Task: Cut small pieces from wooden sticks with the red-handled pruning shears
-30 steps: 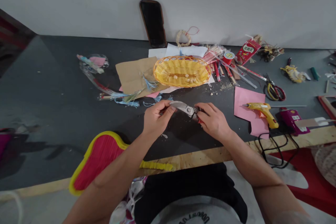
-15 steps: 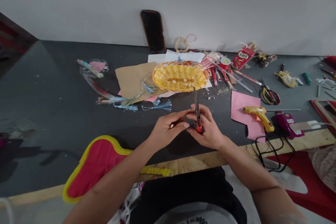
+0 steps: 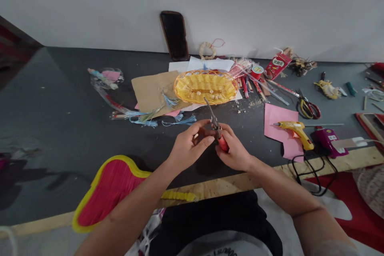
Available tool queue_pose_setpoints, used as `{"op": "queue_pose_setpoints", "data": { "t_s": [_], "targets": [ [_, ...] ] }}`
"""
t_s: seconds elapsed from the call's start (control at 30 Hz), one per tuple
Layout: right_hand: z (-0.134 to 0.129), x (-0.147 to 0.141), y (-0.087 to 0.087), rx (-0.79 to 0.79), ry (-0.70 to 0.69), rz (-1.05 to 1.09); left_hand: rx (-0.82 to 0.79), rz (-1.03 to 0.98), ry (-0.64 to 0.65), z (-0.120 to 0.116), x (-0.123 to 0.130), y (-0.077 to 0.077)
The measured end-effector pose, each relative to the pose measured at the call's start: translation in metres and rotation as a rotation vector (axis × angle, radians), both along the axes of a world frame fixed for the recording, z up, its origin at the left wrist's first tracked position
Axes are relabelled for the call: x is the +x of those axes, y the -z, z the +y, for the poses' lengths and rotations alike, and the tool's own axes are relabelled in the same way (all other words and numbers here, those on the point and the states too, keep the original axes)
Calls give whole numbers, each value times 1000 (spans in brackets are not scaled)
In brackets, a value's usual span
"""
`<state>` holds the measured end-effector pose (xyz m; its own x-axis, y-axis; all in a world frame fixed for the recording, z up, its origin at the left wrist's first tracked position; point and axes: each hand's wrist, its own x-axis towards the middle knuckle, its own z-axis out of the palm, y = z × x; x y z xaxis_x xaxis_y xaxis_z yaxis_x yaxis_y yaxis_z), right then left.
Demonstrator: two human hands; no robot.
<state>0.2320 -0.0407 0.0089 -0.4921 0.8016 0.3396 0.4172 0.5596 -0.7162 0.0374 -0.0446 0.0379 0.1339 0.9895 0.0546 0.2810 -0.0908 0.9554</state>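
Note:
My right hand (image 3: 235,150) is wrapped round the red handle of a metal tool (image 3: 216,126), pliers or scissors, its long thin tip pointing up and left. Just left of it, my left hand (image 3: 187,144) has its thumb and fingers curled together, with a small pale piece (image 3: 196,136) showing between them. The fingertips of both hands nearly meet at the tool. Beyond them lies a yellow woven basket (image 3: 192,84) with a few small pale bits inside.
A phone (image 3: 175,36) leans on the wall. Blue tassels (image 3: 186,121) and brown paper (image 3: 150,88) lie left. On the right are a yellow glue gun (image 3: 295,128), pink paper (image 3: 271,120) and scissors (image 3: 306,110). A red fan-like piece with yellow edging (image 3: 111,188) rests front left.
The tool in my right hand has tilted left, its tip moving from upright to up and left. My left hand has shifted slightly left.

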Motion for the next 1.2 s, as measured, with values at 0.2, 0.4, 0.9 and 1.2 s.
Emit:
{"op": "queue_pose_setpoints", "data": {
  "t_s": [0.2,0.4,0.9,1.2],
  "targets": [
    [9,11,-5,-84,163,281,70,-19,-28,5,-3,15],
    [15,19,-6,-77,192,263,105,24,-72,9,-9,14],
    [12,26,-12,217,157,-432,-77,-415,-172,20,-14,17],
    [11,26,-11,205,132,-444,4,-361,-234,22,-18,21]
  ]
}}
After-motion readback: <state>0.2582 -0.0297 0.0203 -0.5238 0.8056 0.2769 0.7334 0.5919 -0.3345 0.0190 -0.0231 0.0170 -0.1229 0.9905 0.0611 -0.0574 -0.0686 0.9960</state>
